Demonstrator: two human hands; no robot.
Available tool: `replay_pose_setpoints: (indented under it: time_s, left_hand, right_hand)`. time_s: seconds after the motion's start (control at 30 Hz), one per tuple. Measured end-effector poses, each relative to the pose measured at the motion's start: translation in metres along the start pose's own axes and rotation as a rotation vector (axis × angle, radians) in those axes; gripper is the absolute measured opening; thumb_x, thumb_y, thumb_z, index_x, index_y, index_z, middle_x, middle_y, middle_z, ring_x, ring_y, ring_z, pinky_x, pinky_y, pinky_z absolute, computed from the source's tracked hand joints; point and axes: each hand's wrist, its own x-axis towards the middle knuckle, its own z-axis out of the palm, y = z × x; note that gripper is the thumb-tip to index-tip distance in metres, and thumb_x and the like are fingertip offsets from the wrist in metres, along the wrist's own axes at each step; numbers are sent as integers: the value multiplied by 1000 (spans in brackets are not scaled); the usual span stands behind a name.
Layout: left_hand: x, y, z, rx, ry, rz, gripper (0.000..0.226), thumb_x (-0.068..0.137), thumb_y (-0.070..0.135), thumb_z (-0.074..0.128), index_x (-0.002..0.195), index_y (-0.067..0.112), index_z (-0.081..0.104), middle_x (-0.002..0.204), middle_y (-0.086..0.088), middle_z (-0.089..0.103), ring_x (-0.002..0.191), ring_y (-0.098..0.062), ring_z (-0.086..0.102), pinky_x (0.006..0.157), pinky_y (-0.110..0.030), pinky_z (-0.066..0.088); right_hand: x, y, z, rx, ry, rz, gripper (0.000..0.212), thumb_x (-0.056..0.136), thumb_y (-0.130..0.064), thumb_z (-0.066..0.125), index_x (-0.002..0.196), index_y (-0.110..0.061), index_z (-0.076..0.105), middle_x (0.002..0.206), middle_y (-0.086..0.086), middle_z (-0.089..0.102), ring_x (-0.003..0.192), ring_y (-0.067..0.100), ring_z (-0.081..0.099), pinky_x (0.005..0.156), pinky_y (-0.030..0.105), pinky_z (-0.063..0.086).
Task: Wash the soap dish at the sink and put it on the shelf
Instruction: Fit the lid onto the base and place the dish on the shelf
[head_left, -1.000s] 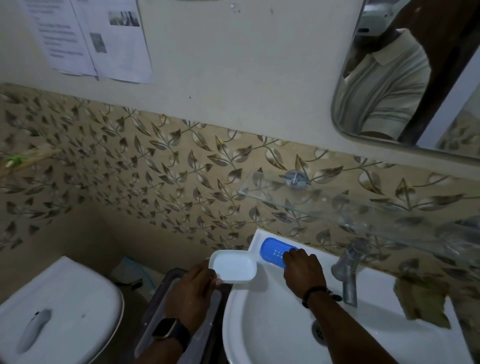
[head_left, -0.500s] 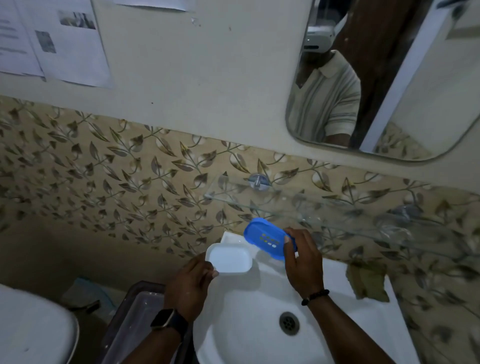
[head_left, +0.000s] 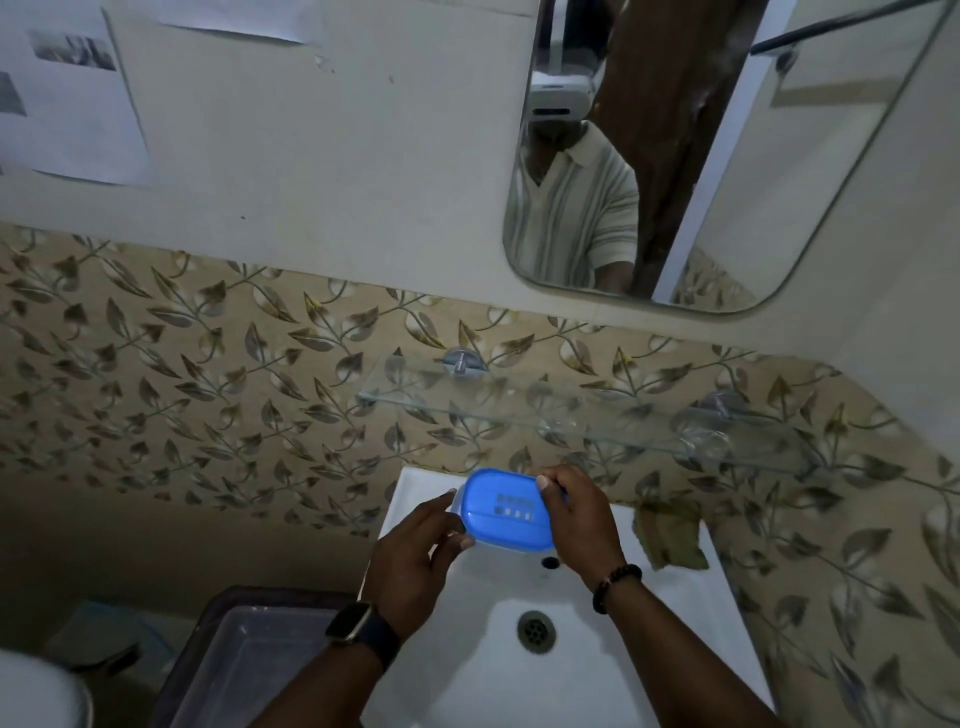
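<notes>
Left hand (head_left: 415, 561), right hand (head_left: 582, 519) grip soap dish (head_left: 506, 512) between

Blue slotted soap dish (head_left: 506, 512) held tilted over the white sink (head_left: 675, 623), below the glass shelf (head_left: 597, 423).

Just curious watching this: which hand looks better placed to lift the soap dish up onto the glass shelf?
Probably the right hand: it grips the soap dish on the side beneath the glass shelf.
</notes>
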Motion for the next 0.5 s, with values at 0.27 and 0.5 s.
replay_pose_setpoints:
  time_s: [0.27,0.5]
  left_hand:
    - [-1,7,4,-214,14,-21,7,91,35,69,96,34,64,130,19,65,99,-9,70,77,-29,59]
    - [-3,21,3,-311,47,-135,36,84,56,70,116,50,54,118,26,67,95,-2,71,73,-14,56]
  right_hand:
    - [-7,-13,-7,313,-37,237,27,104,-30,52,82,-17,62,94,13,67,86,30,69,63,35,49]
    - [-16,-21,-4,361,-71,250,26,104,-26,53,82,-16,63,87,3,65,81,18,63,64,30,48]
